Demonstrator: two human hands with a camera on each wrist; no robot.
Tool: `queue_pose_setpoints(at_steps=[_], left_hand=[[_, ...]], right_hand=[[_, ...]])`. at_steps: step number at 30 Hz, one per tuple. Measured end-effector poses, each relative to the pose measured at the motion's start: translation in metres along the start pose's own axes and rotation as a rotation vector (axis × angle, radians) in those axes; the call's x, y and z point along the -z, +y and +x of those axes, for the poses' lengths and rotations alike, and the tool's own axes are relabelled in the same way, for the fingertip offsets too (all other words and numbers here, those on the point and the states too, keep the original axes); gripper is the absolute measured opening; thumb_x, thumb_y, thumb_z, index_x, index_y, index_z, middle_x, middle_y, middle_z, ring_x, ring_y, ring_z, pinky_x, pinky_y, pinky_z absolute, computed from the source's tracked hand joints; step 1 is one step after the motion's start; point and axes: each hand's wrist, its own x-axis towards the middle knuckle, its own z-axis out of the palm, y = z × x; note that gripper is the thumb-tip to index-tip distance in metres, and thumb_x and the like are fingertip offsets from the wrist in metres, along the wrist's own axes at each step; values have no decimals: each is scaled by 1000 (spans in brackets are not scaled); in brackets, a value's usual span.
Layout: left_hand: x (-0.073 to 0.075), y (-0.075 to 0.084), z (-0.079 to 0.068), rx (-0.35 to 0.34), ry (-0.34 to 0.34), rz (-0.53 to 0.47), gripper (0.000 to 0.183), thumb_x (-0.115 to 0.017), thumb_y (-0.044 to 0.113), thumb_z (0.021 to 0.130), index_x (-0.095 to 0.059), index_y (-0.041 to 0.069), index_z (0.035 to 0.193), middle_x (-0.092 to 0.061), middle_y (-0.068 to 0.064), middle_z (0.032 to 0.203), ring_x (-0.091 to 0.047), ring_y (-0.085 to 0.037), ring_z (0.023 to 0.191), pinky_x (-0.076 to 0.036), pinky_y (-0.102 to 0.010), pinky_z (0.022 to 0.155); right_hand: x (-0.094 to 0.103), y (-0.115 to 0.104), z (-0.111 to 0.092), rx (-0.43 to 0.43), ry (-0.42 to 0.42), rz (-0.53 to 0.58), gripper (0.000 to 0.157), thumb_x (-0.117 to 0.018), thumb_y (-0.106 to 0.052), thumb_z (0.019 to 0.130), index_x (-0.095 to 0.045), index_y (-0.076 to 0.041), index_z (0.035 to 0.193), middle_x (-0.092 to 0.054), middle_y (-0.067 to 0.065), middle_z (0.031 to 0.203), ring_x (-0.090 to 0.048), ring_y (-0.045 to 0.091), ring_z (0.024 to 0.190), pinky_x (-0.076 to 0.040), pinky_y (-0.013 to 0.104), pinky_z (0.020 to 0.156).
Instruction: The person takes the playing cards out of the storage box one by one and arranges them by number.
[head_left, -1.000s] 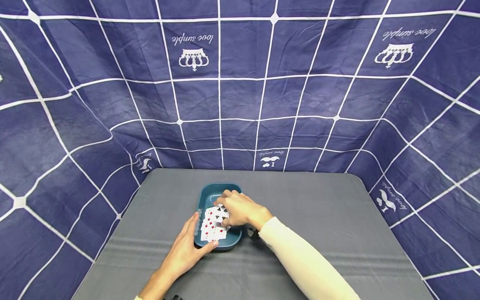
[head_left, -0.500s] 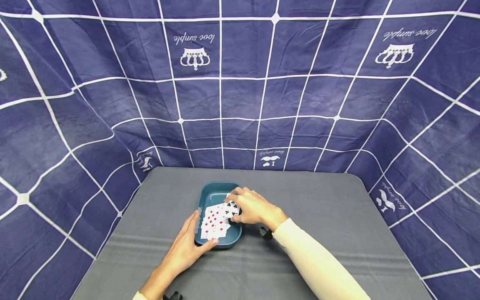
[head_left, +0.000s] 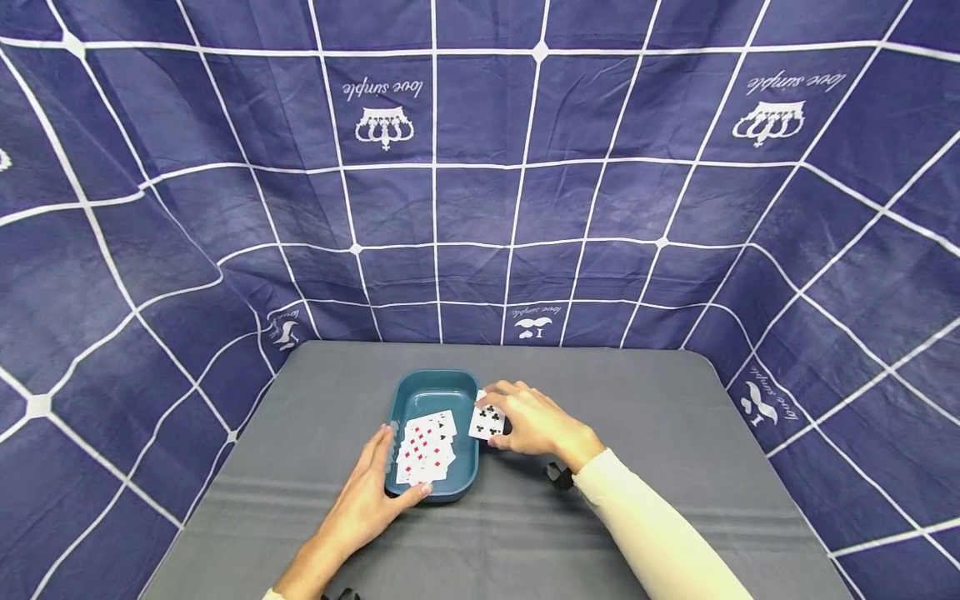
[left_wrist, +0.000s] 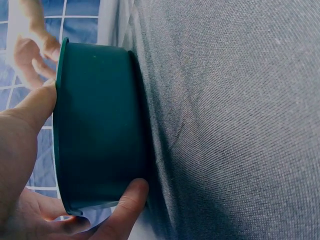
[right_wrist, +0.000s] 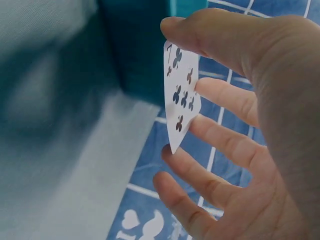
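Note:
A teal rectangular tub [head_left: 435, 393] with rounded corners stands left of centre on the table in the head view. Inside lie overlapping playing cards [head_left: 422, 452], mostly diamonds face up. My left hand [head_left: 371, 492] holds the tub's near left corner; in the left wrist view its thumb [left_wrist: 41, 102] touches the rim and a finger lies low along the wall. Just past the right rim, my right hand [head_left: 538, 423] grips a playing card [head_left: 487, 422] by its edges. The right wrist view shows it as the seven of clubs [right_wrist: 181, 97], thumb above and fingertips along the far edge.
A grey cloth [head_left: 615, 517] covers the table. Blue curtain fabric [head_left: 480, 200] with white grid lines hangs behind and on both sides. A small black device [head_left: 558, 476] sits by the right wrist.
My right hand has lifted the seven of clubs off the other cards and carried it rightward, out past the tub's right rim. The left hand has stayed on the tub.

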Motion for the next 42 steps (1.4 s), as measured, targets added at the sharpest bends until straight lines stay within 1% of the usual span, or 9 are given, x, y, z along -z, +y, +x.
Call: queue_pose_setpoints(at_steps=[6, 10, 15, 21, 25, 29, 32, 36, 42], left_hand=[[-1, -1, -1, 0, -18, -3, 126, -94, 62, 94, -30, -4, 182, -31, -25, 190, -46, -50, 170, -45, -67, 133], [0, -2, 1, 1, -26, -17, 127, -93, 63, 95, -28, -3, 182, -28, -25, 191, -42, -50, 173, -43, -67, 135], [1, -2, 1, 22, -36, -21, 128, -93, 63, 95, -27, -2, 183, -27, -24, 192, -40, -49, 174, -41, -67, 136], [1, 0, 1, 9, -28, -7, 127, -95, 61, 94, -30, -4, 181, -30, -27, 190, -42, -50, 173, -43, -68, 135], [2, 0, 1, 8, -28, -3, 127, -95, 61, 94, -30, -5, 181, -30, -26, 190, -43, -50, 172, -43, -67, 135], [2, 0, 2, 9, -28, -1, 126, -95, 60, 95, -29, -4, 181, -30, -26, 190, -43, -50, 172, -44, -68, 134], [2, 1, 3, 12, -30, -3, 126, -94, 60, 95, -29, -4, 182, -29, -26, 190, -43, -51, 172, -44, -68, 134], [3, 0, 3, 20, -41, -6, 127, -93, 62, 95, -28, -2, 183, -27, -25, 192, -42, -50, 173, -43, -68, 134], [3, 0, 3, 23, -46, 2, 127, -93, 61, 96, -27, -2, 183, -27, -25, 192, -43, -50, 172, -44, -67, 134]], right_hand=[[-5, 21, -16, -43, -4, 36, 59, -97, -28, 96, -77, -18, 150, -69, 6, 164, -69, 38, 143, -60, 60, 114], [-5, 34, -22, -77, 5, 75, 60, -98, -25, 95, -76, -16, 150, -68, 6, 166, -68, 37, 145, -59, 59, 118], [-9, 52, -28, -82, 15, 98, 60, -99, -22, 94, -76, -11, 149, -67, 11, 166, -67, 41, 148, -56, 60, 124], [-16, 72, -34, -111, 21, 129, 60, -102, -20, 91, -78, -10, 145, -64, 20, 162, -69, 43, 144, -57, 61, 121], [-23, 80, -36, -116, 26, 130, 58, -104, -21, 88, -80, -10, 141, -66, 20, 156, -72, 42, 138, -59, 60, 119], [-28, 86, -37, -103, 30, 122, 50, -105, -19, 87, -83, -9, 131, -72, 16, 146, -74, 38, 134, -60, 57, 118], [-32, 87, -36, -97, 19, 121, 45, -105, -19, 86, -85, -10, 126, -74, 15, 144, -75, 37, 134, -60, 56, 118], [-35, 87, -35, -97, -8, 137, 43, -104, -20, 89, -85, -10, 126, -74, 16, 147, -74, 38, 136, -59, 57, 120], [-36, 86, -38, -92, -40, 141, 44, -101, -22, 92, -85, -11, 132, -73, 16, 152, -71, 42, 143, -56, 60, 124]])
